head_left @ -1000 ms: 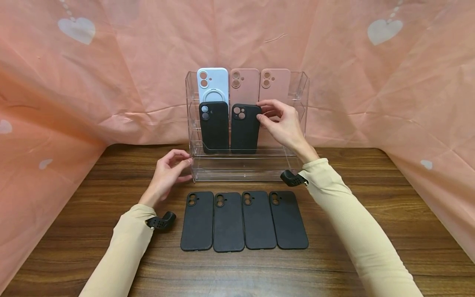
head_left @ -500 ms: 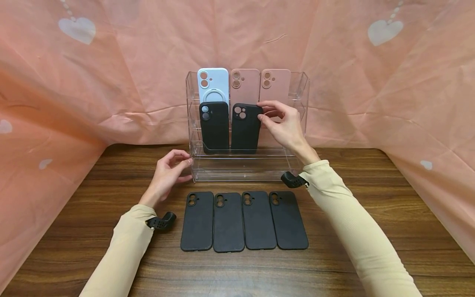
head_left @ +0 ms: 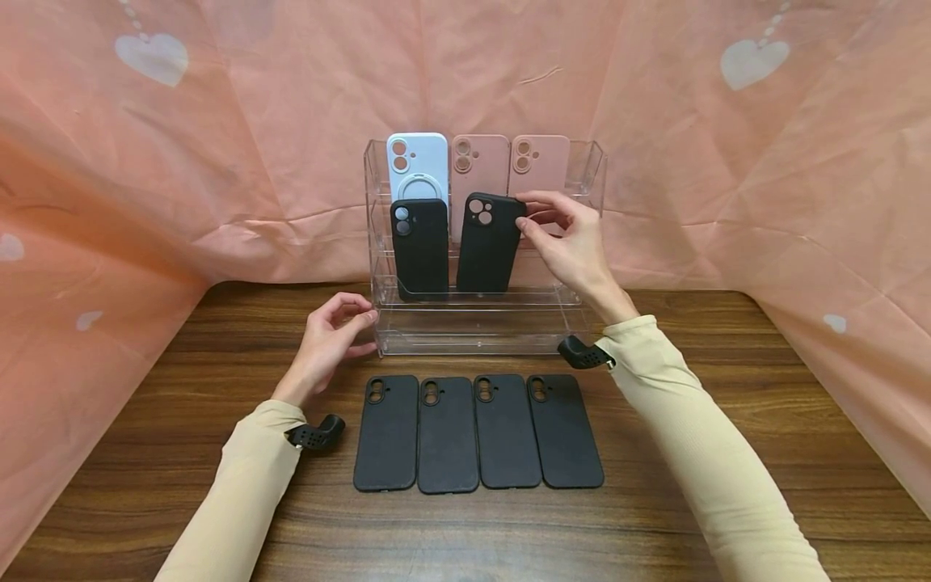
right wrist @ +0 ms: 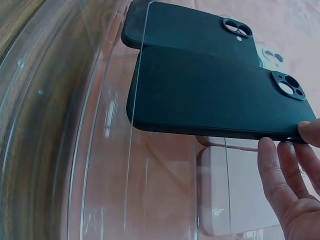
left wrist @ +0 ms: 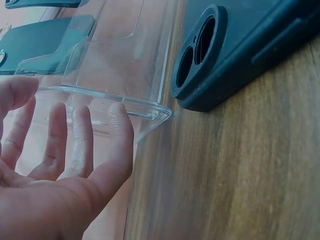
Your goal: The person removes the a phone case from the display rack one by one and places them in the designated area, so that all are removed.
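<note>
The right hand point(head_left: 570, 234) has a pinching grip on the upper right edge of a black phone case point(head_left: 490, 250). It leans rightward in the clear rack point(head_left: 480, 349), lower end behind a front lip. The step in hand seems to be drawing it out; the next move would call for keeping that pinch until the case clears the lip. The right forearm point(head_left: 698, 428) slants in past the rack's right front corner. The left hand point(head_left: 327, 338) is at the rack's left side, fingers relaxed, not closed around it. Four black cases point(head_left: 448, 436) lie on the tabletop point(head_left: 676, 388) before the rack.
</note>
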A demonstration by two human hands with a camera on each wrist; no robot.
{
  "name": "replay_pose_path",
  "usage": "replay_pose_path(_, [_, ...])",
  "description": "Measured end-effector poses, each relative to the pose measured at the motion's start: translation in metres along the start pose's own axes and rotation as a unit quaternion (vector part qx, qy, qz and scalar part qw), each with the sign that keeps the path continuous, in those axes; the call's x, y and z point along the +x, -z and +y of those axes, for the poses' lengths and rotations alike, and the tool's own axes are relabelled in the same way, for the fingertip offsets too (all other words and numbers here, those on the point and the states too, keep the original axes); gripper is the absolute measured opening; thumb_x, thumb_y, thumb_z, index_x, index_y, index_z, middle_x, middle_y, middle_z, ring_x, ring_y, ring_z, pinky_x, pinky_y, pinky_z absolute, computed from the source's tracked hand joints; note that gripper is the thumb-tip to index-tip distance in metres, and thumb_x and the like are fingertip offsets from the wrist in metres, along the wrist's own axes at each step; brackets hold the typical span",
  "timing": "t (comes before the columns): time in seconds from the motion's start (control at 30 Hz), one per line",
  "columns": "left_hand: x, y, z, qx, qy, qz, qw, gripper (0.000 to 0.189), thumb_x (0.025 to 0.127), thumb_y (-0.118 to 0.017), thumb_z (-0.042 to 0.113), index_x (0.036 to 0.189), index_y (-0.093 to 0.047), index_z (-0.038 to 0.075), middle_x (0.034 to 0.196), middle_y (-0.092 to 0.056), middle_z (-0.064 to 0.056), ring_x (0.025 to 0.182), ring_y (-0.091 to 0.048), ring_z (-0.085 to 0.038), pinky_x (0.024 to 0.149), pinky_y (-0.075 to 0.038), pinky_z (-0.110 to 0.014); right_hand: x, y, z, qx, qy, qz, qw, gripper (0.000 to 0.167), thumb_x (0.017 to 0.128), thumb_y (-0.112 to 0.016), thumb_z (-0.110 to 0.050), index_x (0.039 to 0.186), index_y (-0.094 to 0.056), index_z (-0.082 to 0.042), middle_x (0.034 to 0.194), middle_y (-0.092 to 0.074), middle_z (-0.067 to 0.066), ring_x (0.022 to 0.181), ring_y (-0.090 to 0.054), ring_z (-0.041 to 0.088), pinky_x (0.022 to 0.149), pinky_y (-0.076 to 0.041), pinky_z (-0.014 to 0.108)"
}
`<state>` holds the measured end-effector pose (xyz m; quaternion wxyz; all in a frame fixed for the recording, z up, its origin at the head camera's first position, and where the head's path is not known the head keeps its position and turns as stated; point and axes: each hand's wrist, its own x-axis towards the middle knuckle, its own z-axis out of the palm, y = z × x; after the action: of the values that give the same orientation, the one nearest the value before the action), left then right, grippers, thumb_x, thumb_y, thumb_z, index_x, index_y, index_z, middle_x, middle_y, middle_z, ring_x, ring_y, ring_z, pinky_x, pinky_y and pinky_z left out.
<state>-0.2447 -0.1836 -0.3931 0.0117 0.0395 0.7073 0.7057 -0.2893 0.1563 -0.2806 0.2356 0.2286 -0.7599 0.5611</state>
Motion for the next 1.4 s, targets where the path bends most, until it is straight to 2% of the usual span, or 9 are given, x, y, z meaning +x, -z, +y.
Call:
replay_pose_path(0.2, [0.001, 0.0, 0.001, 0.002, 0.0, 0.001, 1.0, 0.014, 0.099, -0.067, 0.013, 0.111, -0.059, 0.014, 0.109, -0.062, 0.003, 0.104, -0.062, -0.011, 0.079, -0.065, -0.04, -0.001, 0.005, -0.003, 0.016, 0.004, 0.009, 0.9998, 0.031, 0.091, -0.071, 0.003, 0.122, -0.071, 0.001, 0.102, -0.068, 0.012, 0.084, -0.069, 0.015, 0.073, -0.064, 0.025])
replay_pose_path(0.53, [0.001, -0.001, 0.003, 0.0, 0.002, 0.006, 1.0, 0.014, 0.099, -0.068, 0.013, 0.111, -0.06, 0.015, 0.109, -0.063, 0.003, 0.107, -0.062, -0.011, 0.081, -0.065, -0.043, -0.003, 0.013, -0.011, 0.051, 0.013, 0.022, 0.9983, 0.03, 0.09, -0.071, 0.006, 0.12, -0.071, 0.004, 0.097, -0.069, 0.002, 0.082, -0.07, 0.016, 0.071, -0.064, 0.026])
replay_pose_path(0.8, [-0.001, -0.003, 0.003, 0.0, 0.004, 0.01, 0.9999, 0.013, 0.1, -0.066, 0.013, 0.111, -0.06, 0.015, 0.108, -0.063, 0.004, 0.106, -0.062, -0.01, 0.082, -0.065, -0.043, -0.011, 0.021, -0.013, 0.071, 0.02, 0.019, 0.9971, 0.031, 0.089, -0.069, 0.009, 0.12, -0.069, 0.007, 0.096, -0.069, 0.004, 0.079, -0.071, 0.014, 0.068, -0.064, 0.026])
replay_pose_path(1.1, [-0.003, -0.004, 0.003, 0.001, 0.007, 0.014, 0.9999, 0.013, 0.1, -0.067, 0.013, 0.11, -0.061, 0.017, 0.108, -0.063, 0.004, 0.105, -0.063, -0.01, 0.082, -0.065, -0.044, -0.024, 0.035, -0.008, 0.082, 0.005, 0.016, 0.9965, 0.032, 0.088, -0.07, 0.011, 0.12, -0.07, 0.006, 0.098, -0.069, 0.006, 0.081, -0.072, 0.014, 0.068, -0.065, 0.033])
replay_pose_path(1.4, [-0.004, -0.003, 0.002, 0.006, 0.007, 0.013, 0.9999, 0.015, 0.1, -0.067, 0.015, 0.113, -0.06, 0.015, 0.11, -0.063, 0.003, 0.107, -0.063, -0.01, 0.083, -0.065, -0.043, -0.032, 0.049, -0.01, 0.099, -0.015, 0.012, 0.9949, 0.032, 0.087, -0.069, 0.014, 0.119, -0.07, 0.007, 0.097, -0.07, 0.008, 0.08, -0.072, 0.014, 0.068, -0.065, 0.031])
